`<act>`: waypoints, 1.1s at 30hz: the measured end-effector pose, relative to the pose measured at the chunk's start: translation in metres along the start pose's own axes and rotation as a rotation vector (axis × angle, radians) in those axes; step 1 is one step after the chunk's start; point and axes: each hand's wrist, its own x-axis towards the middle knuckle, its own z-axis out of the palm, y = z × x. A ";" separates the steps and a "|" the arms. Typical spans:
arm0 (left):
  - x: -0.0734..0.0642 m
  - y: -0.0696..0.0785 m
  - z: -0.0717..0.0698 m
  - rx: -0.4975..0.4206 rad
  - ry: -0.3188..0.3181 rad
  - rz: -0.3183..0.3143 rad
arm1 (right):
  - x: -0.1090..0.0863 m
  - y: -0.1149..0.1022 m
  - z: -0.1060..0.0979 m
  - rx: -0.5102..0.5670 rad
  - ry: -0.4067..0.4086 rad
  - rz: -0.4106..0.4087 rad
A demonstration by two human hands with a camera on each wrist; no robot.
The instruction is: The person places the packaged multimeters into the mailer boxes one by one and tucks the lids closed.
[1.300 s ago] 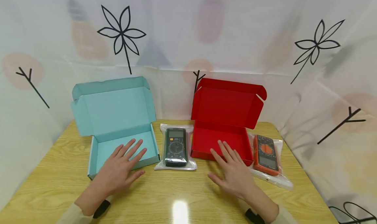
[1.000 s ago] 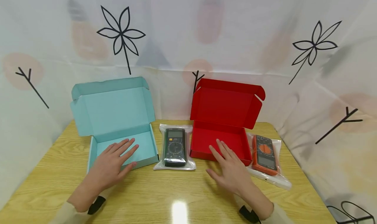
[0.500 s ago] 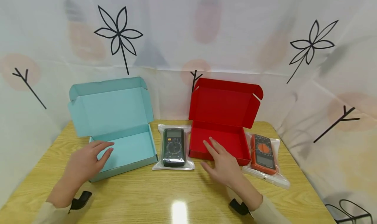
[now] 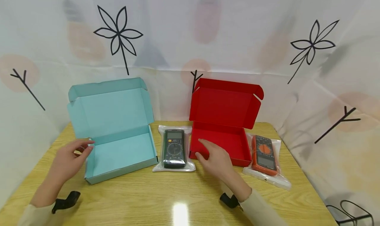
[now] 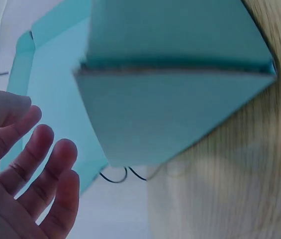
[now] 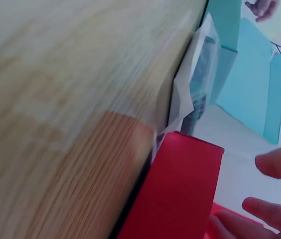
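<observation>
A light blue cardboard box [image 4: 124,170] stands on the left with its lid raised. At its left side my left hand [image 4: 66,160] hovers with loosely bent fingers and nothing in them; the left wrist view shows those fingers [image 5: 41,169] apart from the box's corner. A red box [image 4: 241,161], lid also up, stands to the right. My right hand [image 4: 218,161] is over its front left part, fingers relaxed and holding nothing. Between the boxes lies a dark multimeter [image 4: 174,150] in a clear bag. An orange multimeter [image 4: 265,155], bagged too, lies right of the red box.
The wooden table [image 4: 148,199] reaches to a pale patterned cloth [image 4: 166,38] hung behind and at the sides. Both raised lids stand close to that cloth. A black strap piece [image 4: 66,201] sits at my left wrist, another [image 4: 229,200] at my right.
My left hand has drawn back from over the blue box to its left side, its fingers bending more. The right hand has shifted a little left over the red box's front. Boxes and multimeters stay put.
</observation>
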 end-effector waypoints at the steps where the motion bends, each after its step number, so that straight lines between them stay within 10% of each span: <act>1: 0.000 -0.003 0.000 -0.005 0.000 -0.018 | 0.002 -0.001 0.001 0.019 0.010 0.008; 17: -0.006 -0.030 0.007 -0.033 -0.144 -0.216 | 0.037 -0.020 0.028 0.463 0.034 0.051; 33: -0.006 -0.030 0.021 -0.029 -0.230 -0.251 | 0.058 -0.043 0.044 0.483 0.032 0.065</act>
